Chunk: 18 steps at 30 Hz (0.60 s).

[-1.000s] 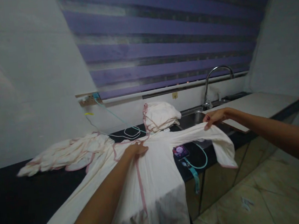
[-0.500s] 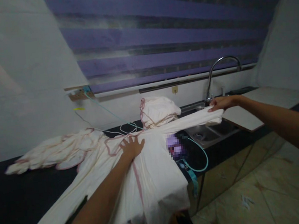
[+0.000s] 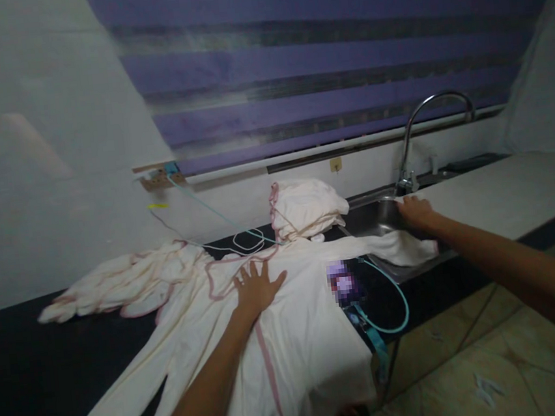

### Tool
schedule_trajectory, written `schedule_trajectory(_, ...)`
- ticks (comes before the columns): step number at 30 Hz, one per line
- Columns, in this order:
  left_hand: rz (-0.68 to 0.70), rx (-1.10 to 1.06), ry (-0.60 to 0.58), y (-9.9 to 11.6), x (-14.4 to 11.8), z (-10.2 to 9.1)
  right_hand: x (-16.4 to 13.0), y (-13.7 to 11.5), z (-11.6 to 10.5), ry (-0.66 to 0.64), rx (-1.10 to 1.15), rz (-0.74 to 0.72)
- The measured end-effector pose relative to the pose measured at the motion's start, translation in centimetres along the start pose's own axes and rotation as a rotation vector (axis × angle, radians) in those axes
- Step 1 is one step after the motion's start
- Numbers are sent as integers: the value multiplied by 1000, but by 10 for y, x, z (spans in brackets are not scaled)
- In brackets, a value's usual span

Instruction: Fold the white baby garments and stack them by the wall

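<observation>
A cream-white long-sleeved garment with pink piping lies spread over the dark counter, its lower part draping over the front edge. My left hand rests flat on its upper part, fingers spread. One sleeve stretches to the right across the sink's front, with its cuff lying loose. Just above that cuff is my right hand, off the sleeve, its fingers loosely bent and apparently holding nothing; the thumb is hidden. Behind the garment sits a folded cream-white cloth bundle with pink edging.
A crumpled cream garment lies left. Right are a metal sink, a tall faucet and a pale board or worktop. A blurred purple item with a teal cord lies near the front edge. Cables run from a wall outlet.
My right hand has let go of the sleeve, which has dropped and now lies slack over the sink. My left hand stays on the garment. The view has shifted slightly.
</observation>
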<state>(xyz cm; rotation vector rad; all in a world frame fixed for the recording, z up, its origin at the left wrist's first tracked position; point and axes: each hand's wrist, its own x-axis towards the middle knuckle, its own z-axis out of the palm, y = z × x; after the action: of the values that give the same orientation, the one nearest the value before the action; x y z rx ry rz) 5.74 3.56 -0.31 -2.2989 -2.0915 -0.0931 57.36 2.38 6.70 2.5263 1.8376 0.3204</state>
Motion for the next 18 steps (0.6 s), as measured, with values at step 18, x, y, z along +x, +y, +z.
schedule_trajectory(18,237,-737,416,-7,-35,-12,-138,-350,-60,93,526,-545)
